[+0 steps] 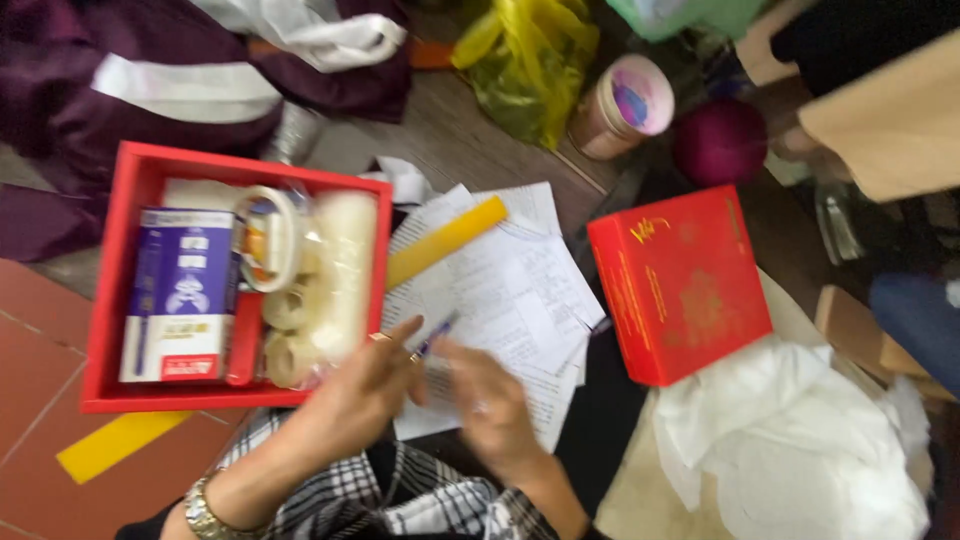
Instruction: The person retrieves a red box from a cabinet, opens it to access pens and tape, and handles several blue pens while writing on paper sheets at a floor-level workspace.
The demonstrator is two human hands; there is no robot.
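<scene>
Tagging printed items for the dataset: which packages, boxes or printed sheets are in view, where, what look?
Blue and white carton: rectangular, lying in the open red box, left.
Red lid: square, gold print, right of centre.
Printed sheets: white stack, centre, under left hand and right hand; the left holds a blue pen.
Round tub: pink-topped, upper centre.

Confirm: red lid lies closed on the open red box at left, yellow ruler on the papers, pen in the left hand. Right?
Not quite. The head view shows the red lid lying apart, right of the papers, not on the open red box. The yellow ruler does lie on the papers; the left hand holds the pen.
</scene>
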